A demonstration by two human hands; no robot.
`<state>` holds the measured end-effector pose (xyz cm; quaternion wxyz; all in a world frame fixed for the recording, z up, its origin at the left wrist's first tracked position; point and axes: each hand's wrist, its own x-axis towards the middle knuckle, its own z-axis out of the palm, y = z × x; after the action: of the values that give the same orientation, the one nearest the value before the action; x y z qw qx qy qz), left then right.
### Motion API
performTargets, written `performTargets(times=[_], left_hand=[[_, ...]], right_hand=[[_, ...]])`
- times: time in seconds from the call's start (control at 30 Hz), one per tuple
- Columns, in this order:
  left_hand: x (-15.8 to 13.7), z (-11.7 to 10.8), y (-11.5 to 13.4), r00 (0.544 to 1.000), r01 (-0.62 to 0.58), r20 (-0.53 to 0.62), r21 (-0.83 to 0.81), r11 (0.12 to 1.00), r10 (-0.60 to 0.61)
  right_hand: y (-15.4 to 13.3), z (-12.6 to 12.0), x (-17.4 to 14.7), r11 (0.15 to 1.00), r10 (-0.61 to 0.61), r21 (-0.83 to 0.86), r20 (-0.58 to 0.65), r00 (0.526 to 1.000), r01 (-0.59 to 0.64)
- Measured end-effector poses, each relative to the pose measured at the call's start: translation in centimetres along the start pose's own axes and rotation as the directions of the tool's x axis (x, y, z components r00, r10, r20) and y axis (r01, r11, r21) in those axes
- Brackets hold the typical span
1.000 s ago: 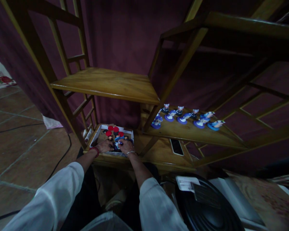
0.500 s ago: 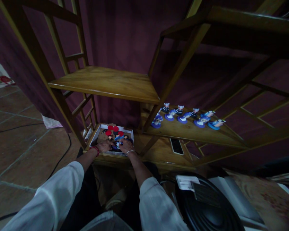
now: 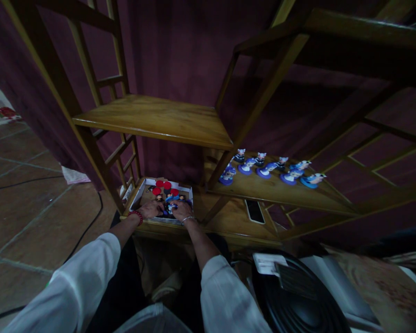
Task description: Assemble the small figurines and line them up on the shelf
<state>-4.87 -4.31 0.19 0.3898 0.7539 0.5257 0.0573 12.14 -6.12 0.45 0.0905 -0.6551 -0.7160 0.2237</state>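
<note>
A shallow white-walled box [image 3: 136, 200] with a brown bottom stands on the low wooden shelf. Small figurines lie in it, several showing round red bases [image 3: 156, 190]. My left hand [image 3: 151, 209], a red bead bracelet at its wrist, reaches over the front left of the box with fingers curled in among the figurines; what they hold is too small to make out. From the right, my right hand [image 3: 182, 211], wearing a thin bangle, has its fingers closed at a blue-and-white figurine [image 3: 172, 207]. The fingertips of both hands are partly hidden.
Several figurines on purple or blue bases [image 3: 266, 169] stand on the wooden shelf [image 3: 284, 194] at right. A phone [image 3: 254, 211] lies on the lower board. An upper shelf [image 3: 156, 118] overhangs the box. A black ridged round object [image 3: 305, 300] sits at lower right.
The view has shifted very slightly. Both hands stay in the box among the figurines, with hardly any visible movement of the fingers.
</note>
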Motion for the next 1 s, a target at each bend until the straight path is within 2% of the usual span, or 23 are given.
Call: performTargets(times=[0.4, 0.77, 1.0], left_hand=[[-0.6, -0.3, 0.4, 0.999, -0.014, -0.048, -0.008, 1.0, 0.013], [-0.7, -0.5, 0.9, 1.0, -0.009, -0.014, -0.022, 1.0, 0.008], [-0.1, -0.1, -0.3, 0.998, -0.012, -0.058, 0.034, 0.999, 0.014]], right_hand=[[-0.1, -0.1, -0.2, 1.0, -0.015, 0.011, 0.002, 1.0, 0.015], [-0.2, -0.1, -0.4, 0.999, -0.013, 0.03, 0.004, 1.0, 0.013], [-0.3, -0.2, -0.4, 1.0, -0.003, 0.022, 0.02, 1.0, 0.002]])
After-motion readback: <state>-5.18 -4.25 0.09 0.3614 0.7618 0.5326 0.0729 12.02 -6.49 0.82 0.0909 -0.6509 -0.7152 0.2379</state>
